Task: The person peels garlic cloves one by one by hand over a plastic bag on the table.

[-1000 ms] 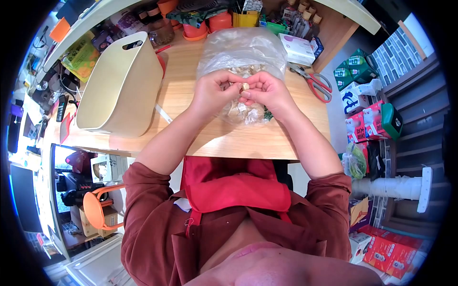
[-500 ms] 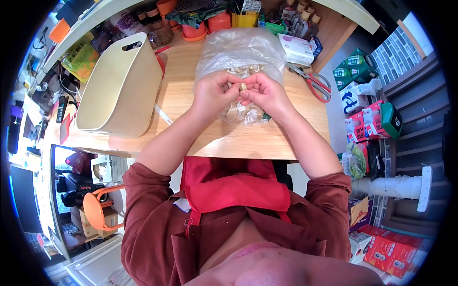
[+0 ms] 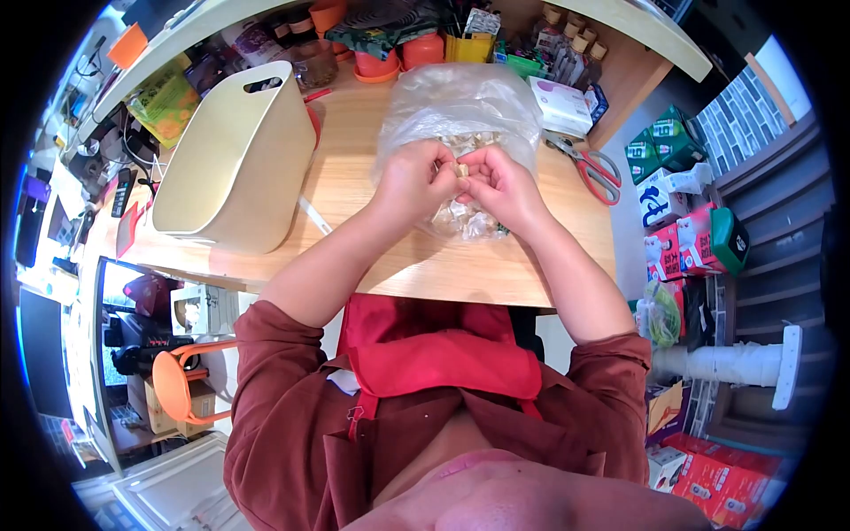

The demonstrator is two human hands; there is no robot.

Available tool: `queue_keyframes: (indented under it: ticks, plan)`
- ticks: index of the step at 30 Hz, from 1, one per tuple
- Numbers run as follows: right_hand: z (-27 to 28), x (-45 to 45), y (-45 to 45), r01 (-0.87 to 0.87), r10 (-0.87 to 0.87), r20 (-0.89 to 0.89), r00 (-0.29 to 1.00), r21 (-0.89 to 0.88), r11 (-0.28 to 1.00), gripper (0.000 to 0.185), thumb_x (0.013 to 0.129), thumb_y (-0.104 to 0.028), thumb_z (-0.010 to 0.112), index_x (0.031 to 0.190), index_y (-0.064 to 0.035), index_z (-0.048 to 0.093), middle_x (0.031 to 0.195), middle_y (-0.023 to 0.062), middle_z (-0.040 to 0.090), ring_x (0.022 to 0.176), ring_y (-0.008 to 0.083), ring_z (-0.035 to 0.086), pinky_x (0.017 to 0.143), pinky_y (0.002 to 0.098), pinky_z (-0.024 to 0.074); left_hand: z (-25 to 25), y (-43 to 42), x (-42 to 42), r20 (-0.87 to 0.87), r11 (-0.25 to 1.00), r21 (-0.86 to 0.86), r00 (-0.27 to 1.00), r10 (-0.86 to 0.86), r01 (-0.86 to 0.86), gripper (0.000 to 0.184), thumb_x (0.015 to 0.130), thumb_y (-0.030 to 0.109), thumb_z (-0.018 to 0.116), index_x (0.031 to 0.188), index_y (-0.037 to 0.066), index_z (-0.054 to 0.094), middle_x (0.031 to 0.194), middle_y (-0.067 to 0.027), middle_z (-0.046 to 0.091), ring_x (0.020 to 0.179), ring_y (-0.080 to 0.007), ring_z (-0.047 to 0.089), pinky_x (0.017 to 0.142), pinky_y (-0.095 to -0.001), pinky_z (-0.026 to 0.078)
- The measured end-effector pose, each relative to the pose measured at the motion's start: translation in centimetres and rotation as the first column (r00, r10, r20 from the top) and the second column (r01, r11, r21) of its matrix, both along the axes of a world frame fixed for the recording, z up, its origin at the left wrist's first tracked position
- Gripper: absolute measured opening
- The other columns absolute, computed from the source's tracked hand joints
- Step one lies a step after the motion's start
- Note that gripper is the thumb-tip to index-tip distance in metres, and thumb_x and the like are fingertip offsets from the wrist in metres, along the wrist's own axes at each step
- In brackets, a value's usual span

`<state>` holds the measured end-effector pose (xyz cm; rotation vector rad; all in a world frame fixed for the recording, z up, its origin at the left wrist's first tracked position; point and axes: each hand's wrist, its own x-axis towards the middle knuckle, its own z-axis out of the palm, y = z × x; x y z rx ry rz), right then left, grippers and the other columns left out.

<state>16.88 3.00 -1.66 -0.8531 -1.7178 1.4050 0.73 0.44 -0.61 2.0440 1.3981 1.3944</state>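
Both of my hands meet over a clear plastic bag (image 3: 465, 97) lying on the desk. Pinched between the fingertips is a small pale-gold piece (image 3: 462, 170), too small to make out its kind. My left hand (image 3: 414, 181) is closed at its left side, and my right hand (image 3: 498, 186) is closed at its right. Inside the bag are several similar pale-gold and whitish pieces (image 3: 474, 140), partly covered by my hands.
A tall cream bin (image 3: 235, 168) stands on the left of the wooden desk (image 3: 403, 270). Grey-and-red scissors (image 3: 595, 170) lie at the right edge. Along the back are a white box (image 3: 560, 106), orange pots (image 3: 423, 50) and several corked bottles (image 3: 575, 55).
The camera view has shifted slightly, so the desk and its things appear a little lower and to the right. The small piece has turned between my fingertips, which remain together.
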Motion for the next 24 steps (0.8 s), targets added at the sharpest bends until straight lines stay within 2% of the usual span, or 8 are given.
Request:
queue_keyframes:
  ticks: [4, 7, 10, 13, 16, 19, 22, 24]
  plan:
    - [-0.1, 0.1, -0.1, 0.039, -0.03, -0.091, 0.995, 0.093, 0.995, 0.023, 0.083, -0.001, 0.056, 0.102, -0.0001, 0.044, 0.091, 0.0098, 0.06, 0.079, 0.0132, 0.062, 0.064, 0.0236, 0.0498, 0.4, -0.3, 0.0, 0.063, 0.99, -0.137, 0.997, 0.045, -0.036, 0.006, 0.077, 0.006, 0.055, 0.078, 0.0, 0.056, 0.061, -0.0063, 0.053, 0.054, -0.0098, 0.049, 0.048, -0.0244, 0.04]
    - [0.8, 0.2, -0.5, 0.091, -0.058, -0.213, 0.975, 0.149, 0.985, 0.024, 0.084, 0.0, 0.055, 0.104, -0.001, 0.042, 0.098, 0.0108, 0.06, 0.084, 0.0125, 0.06, 0.068, 0.0227, 0.0489, 0.3, 0.0, -0.2, 0.039, 0.982, -0.178, 0.997, 0.067, -0.059, 0.008, 0.079, 0.007, 0.053, 0.08, -0.001, 0.054, 0.059, -0.0058, 0.051, 0.055, -0.0084, 0.047, 0.049, -0.0242, 0.038]
    - [1.2, 0.4, -0.8, 0.141, -0.083, -0.256, 0.963, 0.216, 0.966, 0.022, 0.084, 0.0, 0.054, 0.103, -0.0013, 0.042, 0.102, 0.0111, 0.059, 0.09, 0.012, 0.058, 0.072, 0.0221, 0.0474, 0.6, -0.3, 0.1, 0.041, 0.984, -0.157, 0.995, 0.087, -0.08, 0.01, 0.081, 0.008, 0.051, 0.081, -0.001, 0.054, 0.061, -0.0052, 0.052, 0.055, -0.008, 0.047, 0.049, -0.0241, 0.038]
    - [1.5, 0.3, -1.0, 0.161, -0.07, -0.349, 0.935, 0.239, 0.958, 0.021, 0.084, 0.001, 0.053, 0.104, -0.0012, 0.043, 0.104, 0.0105, 0.059, 0.093, 0.011, 0.056, 0.075, 0.0222, 0.0462, 0.2, 0.3, -0.3, 0.101, 0.961, -0.264, 0.989, 0.108, -0.078, 0.007, 0.08, 0.006, 0.052, 0.081, -0.001, 0.055, 0.066, -0.0045, 0.054, 0.057, -0.0077, 0.049, 0.05, -0.023, 0.04]
    - [1.5, 0.2, -0.7, 0.12, -0.038, -0.312, 0.949, 0.247, 0.962, 0.021, 0.086, 0.0, 0.051, 0.106, -0.0011, 0.044, 0.104, 0.0097, 0.058, 0.09, 0.0101, 0.056, 0.074, 0.0218, 0.0458, 0.0, 0.5, -0.4, 0.072, 0.988, -0.149, 0.996, 0.044, -0.033, 0.007, 0.078, 0.002, 0.054, 0.084, 0.0, 0.057, 0.071, -0.0037, 0.056, 0.061, -0.0079, 0.052, 0.053, -0.0215, 0.042]
    - [1.5, 0.4, -0.8, 0.024, 0.026, -0.3, 0.953, 0.159, 0.987, 0.022, 0.087, 0.0, 0.048, 0.109, -0.0014, 0.045, 0.104, 0.0087, 0.057, 0.084, 0.0102, 0.056, 0.07, 0.0215, 0.046, -0.3, 0.5, -0.4, 0.036, 0.996, -0.091, 0.999, 0.011, -0.007, 0.012, 0.077, -0.002, 0.053, 0.087, 0.0, 0.059, 0.074, -0.0033, 0.057, 0.063, -0.0074, 0.053, 0.056, -0.0207, 0.044]
    - [1.8, 0.6, -0.9, -0.011, 0.012, -0.293, 0.956, 0.006, 1.0, 0.024, 0.087, 0.0, 0.046, 0.111, -0.0017, 0.045, 0.104, 0.0078, 0.056, 0.079, 0.0109, 0.057, 0.067, 0.0214, 0.0461, -1.0, 0.8, -0.7, 0.072, 0.999, -0.019, 0.997, -0.036, 0.037, 0.015, 0.078, -0.004, 0.051, 0.089, 0.0, 0.06, 0.075, -0.003, 0.058, 0.062, -0.007, 0.052, 0.055, -0.0206, 0.043]
    - [1.7, 0.6, -0.8, -0.022, 0.027, -0.289, 0.957, 0.02, 1.0, 0.025, 0.087, 0.0, 0.046, 0.112, -0.0018, 0.046, 0.104, 0.0076, 0.056, 0.078, 0.0117, 0.058, 0.066, 0.0216, 0.0465, -0.7, 0.6, -0.8, 0.067, 0.998, -0.03, 0.997, -0.048, 0.05, 0.014, 0.078, -0.004, 0.052, 0.089, 0.0, 0.06, 0.077, -0.0028, 0.058, 0.061, -0.0067, 0.052, 0.055, -0.0204, 0.043]
